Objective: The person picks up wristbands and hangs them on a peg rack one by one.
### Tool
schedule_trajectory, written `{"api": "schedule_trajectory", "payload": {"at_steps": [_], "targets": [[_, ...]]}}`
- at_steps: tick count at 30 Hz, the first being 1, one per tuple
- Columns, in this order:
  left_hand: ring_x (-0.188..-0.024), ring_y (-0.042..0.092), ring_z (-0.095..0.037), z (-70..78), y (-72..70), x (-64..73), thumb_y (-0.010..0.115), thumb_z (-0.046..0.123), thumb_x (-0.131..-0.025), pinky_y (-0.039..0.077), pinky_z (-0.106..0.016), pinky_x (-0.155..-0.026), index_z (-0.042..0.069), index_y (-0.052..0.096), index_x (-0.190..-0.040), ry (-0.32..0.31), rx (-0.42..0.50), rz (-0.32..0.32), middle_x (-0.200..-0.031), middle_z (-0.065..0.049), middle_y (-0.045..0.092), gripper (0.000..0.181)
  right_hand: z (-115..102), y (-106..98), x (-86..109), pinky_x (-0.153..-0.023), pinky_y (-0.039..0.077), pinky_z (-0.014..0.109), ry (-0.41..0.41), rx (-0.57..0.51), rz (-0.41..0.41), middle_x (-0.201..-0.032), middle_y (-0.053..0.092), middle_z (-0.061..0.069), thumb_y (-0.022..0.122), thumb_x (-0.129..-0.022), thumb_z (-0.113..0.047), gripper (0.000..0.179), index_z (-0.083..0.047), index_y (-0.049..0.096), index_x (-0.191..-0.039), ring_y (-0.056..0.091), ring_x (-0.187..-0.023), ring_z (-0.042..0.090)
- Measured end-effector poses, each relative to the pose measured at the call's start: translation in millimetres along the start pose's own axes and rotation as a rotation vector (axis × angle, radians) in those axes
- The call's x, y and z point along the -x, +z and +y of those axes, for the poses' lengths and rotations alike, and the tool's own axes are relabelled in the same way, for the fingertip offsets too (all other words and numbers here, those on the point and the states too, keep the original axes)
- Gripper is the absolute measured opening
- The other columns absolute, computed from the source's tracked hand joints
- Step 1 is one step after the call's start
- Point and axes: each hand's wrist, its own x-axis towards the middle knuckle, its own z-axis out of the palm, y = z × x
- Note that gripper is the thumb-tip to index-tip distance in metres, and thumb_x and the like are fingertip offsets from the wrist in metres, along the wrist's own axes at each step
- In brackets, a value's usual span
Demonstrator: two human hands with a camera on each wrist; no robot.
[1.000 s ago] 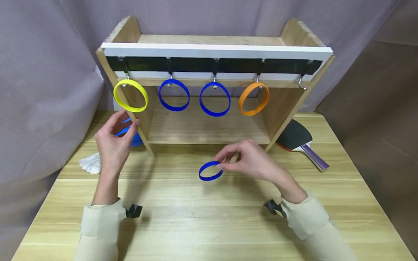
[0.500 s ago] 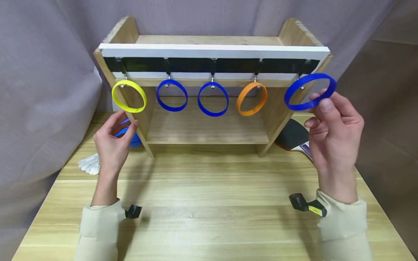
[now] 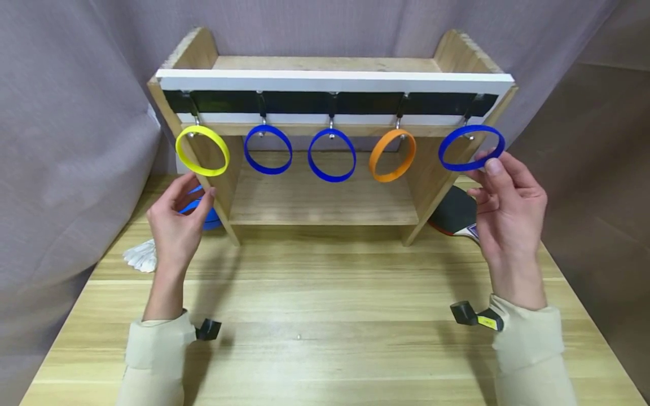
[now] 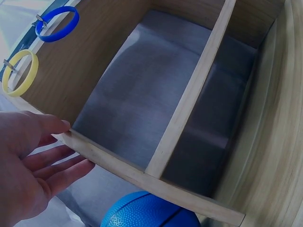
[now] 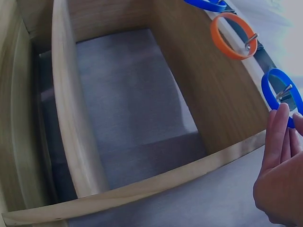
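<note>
My right hand (image 3: 513,214) pinches a blue silicone wristband (image 3: 443,152) by its lower right edge, between thumb and fingers. The band encircles the rightmost metal hook (image 5: 284,92), whose tip shows inside it. At the other end, my left hand (image 3: 178,217) holds the left side panel of a wooden shelf (image 3: 325,220), thumb at the panel's front edge and fingers on its outer side. A yellow wristband (image 3: 223,148), two blue wristbands, the left one (image 3: 269,170) and the middle one (image 3: 332,179), and an orange wristband (image 3: 376,160) hang from the other hooks.
Behind the left hand sits a blue ball (image 4: 149,213), with a white shuttlecock (image 3: 141,256) near it. A table tennis bat (image 3: 454,211) lies right of the shelf, partly covered by the right hand. Grey curtains (image 3: 76,113) surround the wooden table (image 3: 304,310).
The right hand has carried the blue wristband from low over the table's middle up to the rightmost hook, then slightly left and in around it. The left hand has stayed put.
</note>
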Motion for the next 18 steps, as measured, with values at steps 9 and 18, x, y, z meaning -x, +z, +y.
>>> {"api": "schedule_trajectory", "payload": {"at_steps": [9,18], "targets": [[-0.084,0.069,-0.008,10.3,0.6,0.9,0.075,0.002,-0.084,0.056,-0.016,-0.072,0.001,0.07,-0.117,0.005,0.002,-0.003,-0.107,-0.018,0.071,0.034,4.8,-3.1,2.7,-0.062,0.059,0.031,-0.003,0.039,-0.003,-0.115,0.063,0.03,0.066,-0.087,0.011,0.038,0.018,0.055,-0.123,0.069,-0.083,0.034],[-0.083,0.069,-0.007,8.7,1.2,1.4,0.076,0.003,-0.083,0.055,-0.015,-0.071,0.003,0.07,-0.118,-0.007,-0.006,-0.005,-0.108,-0.016,0.071,0.035,7.1,-5.8,4.5,-0.06,0.059,0.032,-0.018,0.104,-0.008,-0.116,0.062,0.03,0.066,-0.087,0.01,0.038,0.018,0.056,-0.123,0.068,-0.086,0.033]]}}
